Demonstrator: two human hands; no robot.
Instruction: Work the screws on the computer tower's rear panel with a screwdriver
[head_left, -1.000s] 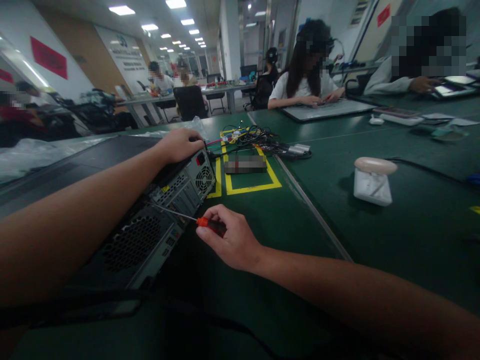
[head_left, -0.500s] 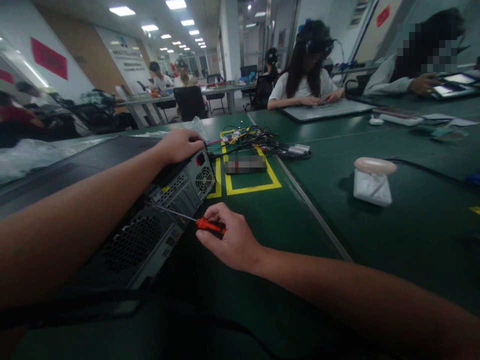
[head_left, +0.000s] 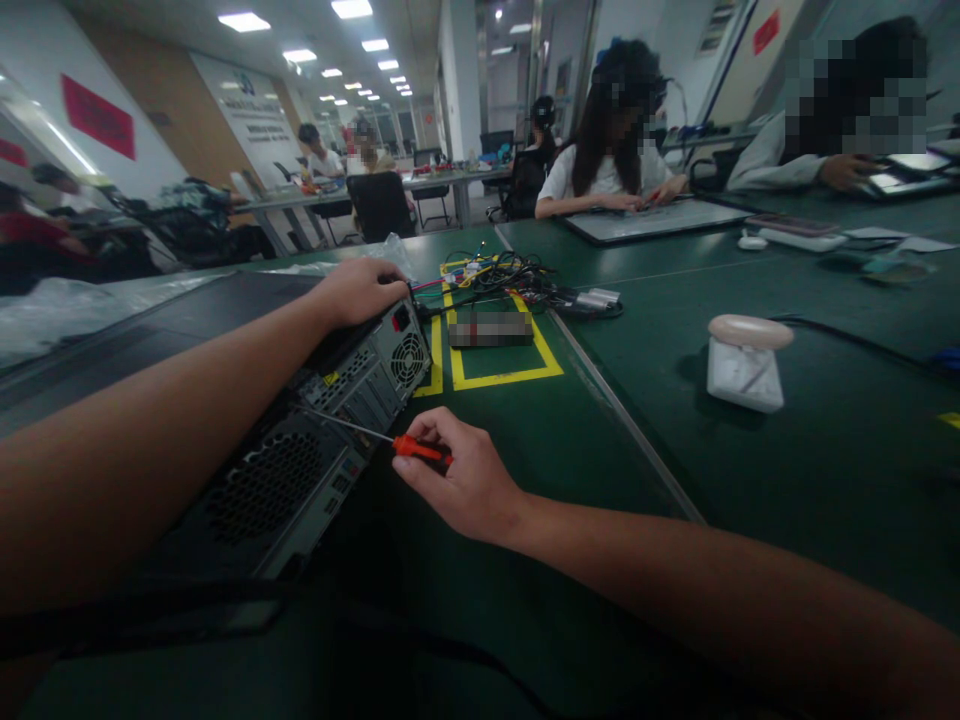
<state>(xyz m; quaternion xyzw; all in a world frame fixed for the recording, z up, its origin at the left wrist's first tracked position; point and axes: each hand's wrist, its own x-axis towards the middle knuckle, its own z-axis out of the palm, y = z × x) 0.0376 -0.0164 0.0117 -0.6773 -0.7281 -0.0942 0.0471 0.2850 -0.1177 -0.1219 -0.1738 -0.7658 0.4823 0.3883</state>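
Note:
A black and grey desktop computer case [head_left: 379, 375] lies on the table at the left, its back panel with vents and ports facing right. My left hand [head_left: 367, 288] grips the far upper corner of the case, fingers curled over the edge. In my right hand [head_left: 465, 470] is a screwdriver [head_left: 416, 449] with a red and black handle, pinched between thumb and fingers. Its thin shaft points left, and the tip meets the back panel near the card slots. The exact spot under the tip is too small to make out.
Behind the case lies a tangle of cables [head_left: 517, 280] beside yellow tape marks [head_left: 510, 380] and a dark, blurred-out box [head_left: 491, 329]. A white box-shaped item [head_left: 745, 372] stands at the right. Clear plastic sheeting [head_left: 45, 315] lies at far left. Two people sit across the table.
Both hands stay almost in place. The screwdriver's handle has turned very slightly in my right hand, its tip still at the panel.

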